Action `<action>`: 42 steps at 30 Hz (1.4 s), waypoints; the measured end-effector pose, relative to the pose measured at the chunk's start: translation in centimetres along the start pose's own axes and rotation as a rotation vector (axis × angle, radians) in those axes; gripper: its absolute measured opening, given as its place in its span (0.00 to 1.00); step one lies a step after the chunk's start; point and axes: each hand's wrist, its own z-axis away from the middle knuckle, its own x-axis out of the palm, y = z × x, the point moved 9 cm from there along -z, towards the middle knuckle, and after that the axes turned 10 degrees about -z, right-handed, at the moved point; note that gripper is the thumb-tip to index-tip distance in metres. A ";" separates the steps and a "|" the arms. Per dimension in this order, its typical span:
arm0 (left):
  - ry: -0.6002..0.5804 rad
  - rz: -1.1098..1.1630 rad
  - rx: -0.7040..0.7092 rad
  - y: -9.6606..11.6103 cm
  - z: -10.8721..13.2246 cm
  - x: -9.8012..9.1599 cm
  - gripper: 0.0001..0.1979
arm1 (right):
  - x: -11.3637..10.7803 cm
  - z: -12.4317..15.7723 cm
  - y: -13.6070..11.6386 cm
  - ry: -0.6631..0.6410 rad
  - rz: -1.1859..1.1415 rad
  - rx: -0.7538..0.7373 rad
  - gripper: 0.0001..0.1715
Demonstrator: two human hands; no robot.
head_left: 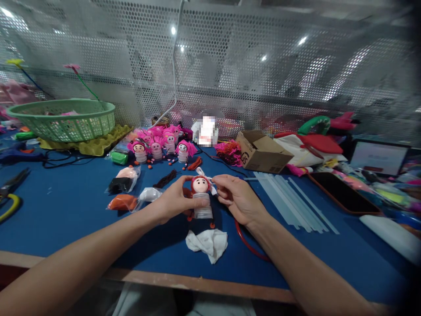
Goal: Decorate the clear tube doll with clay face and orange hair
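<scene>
A small doll (201, 186) with red hair, a pale round face and a silvery wound body (203, 211) stands upright at the middle of the table. Around its side and front wraps my left hand (179, 197), with the thumb across the body. A white ribbon (205, 173) is on top of the doll's head, and one end hangs at its right side. My right hand (235, 195) pinches that ribbon beside the head; the fingertips partly hide it. Just in front of the doll lies a crumpled white cloth (208, 243).
Several pink-haired dolls (156, 147) stand behind, near a cardboard box (261, 153). To the right are translucent glue sticks (289, 202) and a phone (344, 193). Bags of orange clay (122, 202) and scissors (11, 193) lie left, below a green basket (66, 125). A red cord (248, 245) curves under my right wrist.
</scene>
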 end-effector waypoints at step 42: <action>-0.029 0.057 -0.010 0.1 0.2 0.4 0.33 | 3.5 3.8 -4.5 -0.024 0.999 -0.861 0.10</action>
